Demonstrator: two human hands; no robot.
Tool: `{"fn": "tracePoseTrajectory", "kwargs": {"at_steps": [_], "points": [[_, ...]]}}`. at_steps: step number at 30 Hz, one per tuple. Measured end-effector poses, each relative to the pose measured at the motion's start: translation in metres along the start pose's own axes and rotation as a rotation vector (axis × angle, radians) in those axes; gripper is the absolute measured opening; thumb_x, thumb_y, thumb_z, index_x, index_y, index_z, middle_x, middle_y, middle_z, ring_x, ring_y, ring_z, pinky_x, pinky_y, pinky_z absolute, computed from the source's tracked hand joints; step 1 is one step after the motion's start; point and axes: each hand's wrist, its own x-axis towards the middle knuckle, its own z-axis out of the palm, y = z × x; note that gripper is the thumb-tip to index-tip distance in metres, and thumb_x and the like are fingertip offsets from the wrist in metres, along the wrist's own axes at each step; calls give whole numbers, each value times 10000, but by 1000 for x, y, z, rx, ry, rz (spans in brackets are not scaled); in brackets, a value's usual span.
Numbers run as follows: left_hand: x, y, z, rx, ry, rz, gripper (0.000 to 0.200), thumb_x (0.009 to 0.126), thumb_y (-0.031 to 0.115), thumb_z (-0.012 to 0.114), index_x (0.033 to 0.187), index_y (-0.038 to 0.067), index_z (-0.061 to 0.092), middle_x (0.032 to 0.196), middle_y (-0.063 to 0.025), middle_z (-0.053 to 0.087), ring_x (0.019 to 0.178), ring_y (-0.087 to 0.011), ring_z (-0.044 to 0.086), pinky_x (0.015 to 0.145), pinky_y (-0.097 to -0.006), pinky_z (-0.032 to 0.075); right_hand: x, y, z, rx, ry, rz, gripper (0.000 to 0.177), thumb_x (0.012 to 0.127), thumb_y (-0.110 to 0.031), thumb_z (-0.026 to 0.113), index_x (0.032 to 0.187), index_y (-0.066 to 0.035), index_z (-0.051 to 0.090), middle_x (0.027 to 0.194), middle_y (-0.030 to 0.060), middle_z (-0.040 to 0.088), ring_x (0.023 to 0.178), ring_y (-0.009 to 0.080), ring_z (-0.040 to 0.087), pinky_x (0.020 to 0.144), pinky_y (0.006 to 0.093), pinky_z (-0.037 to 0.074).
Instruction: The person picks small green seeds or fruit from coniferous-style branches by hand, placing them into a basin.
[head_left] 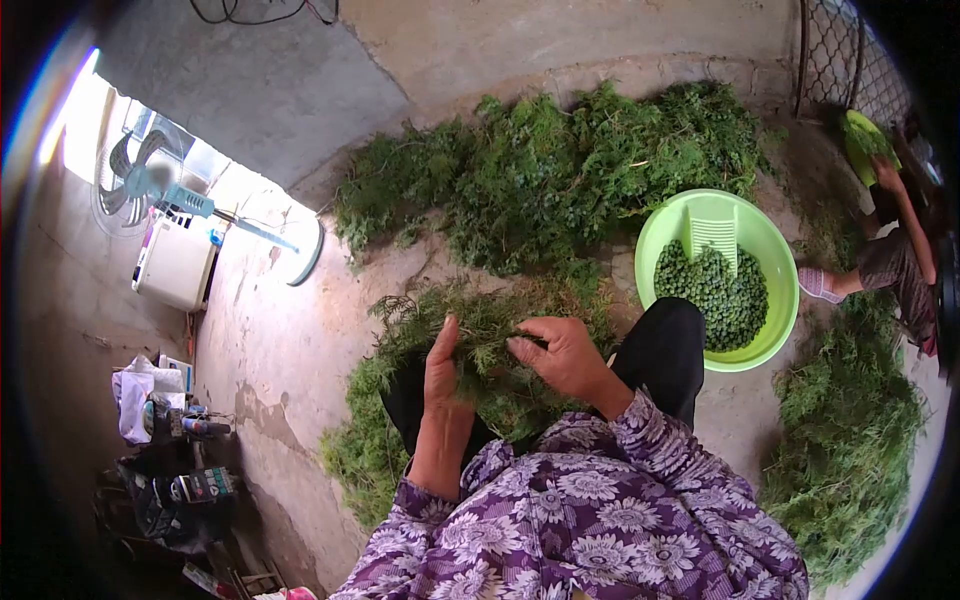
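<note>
I saw the feathery sprig above the lap, clamped between the right hand's thumb and fingers; the left hand's closure I couldn't tell. A shaggy heap lined the rough floor's far edge, beside a round basin of beadlike berries.

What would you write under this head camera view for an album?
Two hands hold a leafy sprig beside a green basin of small round green pieces.

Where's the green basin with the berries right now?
Head view, right of centre: the basin is on the floor by the person's right knee, with a branch heap to its upper left.
</note>
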Motion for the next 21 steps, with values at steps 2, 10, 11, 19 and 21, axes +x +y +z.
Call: {"fn": "tracePoseTrajectory", "kwargs": {"at_steps": [2, 10, 11, 19, 21], "points": [[-10, 2, 12, -4, -18, -4, 315, 831, 311, 495, 990, 41, 524, 886, -101, 602, 713, -220, 599, 527, -314, 497, -1, 4, -2, 201, -45, 243, 213, 807, -211, 576, 789, 1, 571, 553, 13, 491, 456, 92, 410, 450, 243, 338], [-2, -3, -7, 40, 19, -151, 301, 826, 273, 503, 1010, 34, 509, 881, -109, 590, 674, -204, 579, 470, -259, 456, 0, 12, -5, 827, 14, 719, 144, 804, -203, 581, 776, -66, 543, 543, -51, 450, 397, 26, 361, 341, 181, 256], [0, -5, -6, 58, 48, -170, 283, 827, 253, 501, 1006, 35, 510, 877, -109, 588, 658, -196, 572, 453, -251, 441, 0, 13, -5, 835, -4, 743, 136, 807, -197, 576, 775, -73, 533, 537, -56, 441, 391, 23, 358, 327, 182, 250], [3, -11, -17, 7, 32, -222, 129, 792, 163, 558, 862, 57, 542, 737, -70, 582, 528, -159, 524, 381, -264, 368, -6, 21, -2, 958, 25, 913, 160, 802, -219, 575, 790, -67, 525, 534, -45, 398, 406, 45, 339, 348, 204, 254], [5, -11, -16, -27, 28, -288, 110, 791, 162, 558, 843, 66, 545, 706, -56, 569, 497, -155, 499, 379, -264, 350, -7, 25, -1, 997, 8, 906, 156, 802, -221, 573, 790, -73, 525, 539, -43, 398, 414, 47, 338, 350, 205, 255]]}}
